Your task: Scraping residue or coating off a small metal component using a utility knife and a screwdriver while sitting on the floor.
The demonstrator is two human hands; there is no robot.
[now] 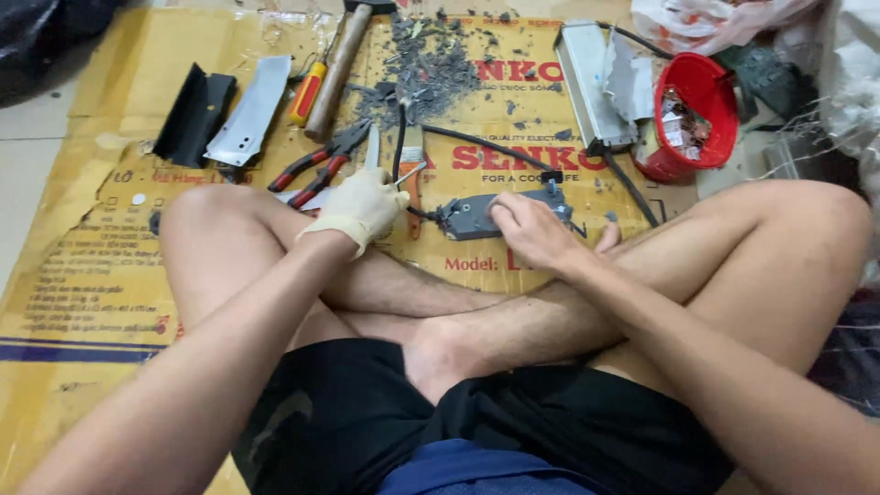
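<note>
1. Left hand (362,209), in a pale glove, is closed around a black cable (401,137) just left of the grey circuit block (472,218).
2. Right hand (532,229), bare, presses down on that grey block, fingers curled over its top.
3. Grey block lies on flattened cardboard (101,266), in front of the crossed shins.
4. Red-handled pliers (316,167) lie left of the block; a hammer (339,69) lies farther up-left.
5. Red bowl (701,115) sits up-right of the block.
</note>
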